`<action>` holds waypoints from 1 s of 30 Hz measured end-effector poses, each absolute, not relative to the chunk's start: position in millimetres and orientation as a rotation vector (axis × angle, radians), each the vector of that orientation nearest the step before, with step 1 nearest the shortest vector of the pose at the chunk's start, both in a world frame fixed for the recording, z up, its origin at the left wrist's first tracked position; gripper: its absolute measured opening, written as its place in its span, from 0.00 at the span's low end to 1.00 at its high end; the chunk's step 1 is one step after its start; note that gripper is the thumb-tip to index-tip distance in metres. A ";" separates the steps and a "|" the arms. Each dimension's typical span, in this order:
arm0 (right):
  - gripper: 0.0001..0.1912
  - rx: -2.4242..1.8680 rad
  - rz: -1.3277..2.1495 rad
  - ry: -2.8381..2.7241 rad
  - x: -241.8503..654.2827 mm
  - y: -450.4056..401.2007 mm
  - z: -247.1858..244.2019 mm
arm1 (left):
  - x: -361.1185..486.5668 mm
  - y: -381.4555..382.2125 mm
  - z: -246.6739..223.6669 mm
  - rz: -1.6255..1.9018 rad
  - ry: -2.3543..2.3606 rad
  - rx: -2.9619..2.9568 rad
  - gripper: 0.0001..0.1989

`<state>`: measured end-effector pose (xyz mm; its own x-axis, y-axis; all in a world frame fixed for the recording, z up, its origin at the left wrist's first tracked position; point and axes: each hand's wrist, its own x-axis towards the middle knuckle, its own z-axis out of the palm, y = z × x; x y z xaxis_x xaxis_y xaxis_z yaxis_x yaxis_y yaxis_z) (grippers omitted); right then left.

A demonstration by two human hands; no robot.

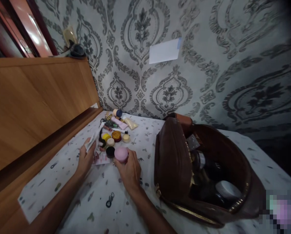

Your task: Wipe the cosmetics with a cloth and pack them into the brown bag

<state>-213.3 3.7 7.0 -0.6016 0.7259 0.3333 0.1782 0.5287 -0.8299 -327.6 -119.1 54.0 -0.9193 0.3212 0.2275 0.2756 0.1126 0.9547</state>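
My right hand (132, 170) has its fingers wrapped around a small round jar with a pink lid (121, 154), close above the bedsheet. A black-lidded jar (110, 151) stands just left of it. My left hand (85, 157) is closed on a thin white item (91, 142) whose kind I cannot make out. Around the hands lie an amber jar (116, 136), a cream-lidded jar (110, 142), a yellow round container (106, 136) and a small pale yellow jar (126, 138). Under the left hand's fingers a pink-and-white flat piece (102, 159) shows in part.
At right stands an open brown bag (172, 159) with a white-lidded container (228, 189) and dark items inside. Behind the jars lie a pink tube (119, 123), a cream tube (130, 123) and several slim cosmetics. A wooden board (43, 94) borders the left; patterned wall behind.
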 end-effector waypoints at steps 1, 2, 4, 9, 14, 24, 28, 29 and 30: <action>0.20 -0.743 1.026 -2.108 -213.9 3.6 5.3 | -332.1 -121.0 55.1 2.045 2.288 0.537 0.20; 0.22 -0.748 1.027 -2.130 -214.3 3.3 3.8 | -336.0 -122.4 56.0 2.098 2.248 0.457 0.21; 0.24 -0.740 1.024 -2.164 -214.0 2.4 1.2 | -341.4 -123.9 57.4 2.161 2.189 0.350 0.23; 0.23 -0.652 1.001 -2.238 -210.9 1.5 -0.2 | -344.7 -124.6 59.1 2.176 2.203 0.492 0.25; 0.24 -0.661 0.972 -2.274 -209.7 -0.5 5.6 | -350.0 -131.5 55.3 1.840 2.585 0.762 0.17; 0.25 -0.730 0.977 -2.221 -211.9 -5.1 12.8 | -362.2 -121.8 48.0 1.133 2.958 0.980 0.19; 0.26 -0.717 0.975 -2.223 -210.8 -5.9 12.8 | -356.1 -112.1 43.0 0.750 2.995 1.035 0.26; 0.26 -0.711 0.981 -2.224 -209.8 -6.1 13.7 | -355.4 -110.8 42.3 0.619 3.014 1.057 0.27; 0.26 -0.707 0.992 -2.225 -208.5 -6.2 15.0 | -355.3 -110.1 42.1 0.488 3.034 1.081 0.27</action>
<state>-208.5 -6.2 15.0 -0.6808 0.6682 0.3002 0.2235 0.5797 -0.7836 -355.3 -110.1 42.1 -0.7738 0.5988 0.2065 0.6334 0.7358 0.2396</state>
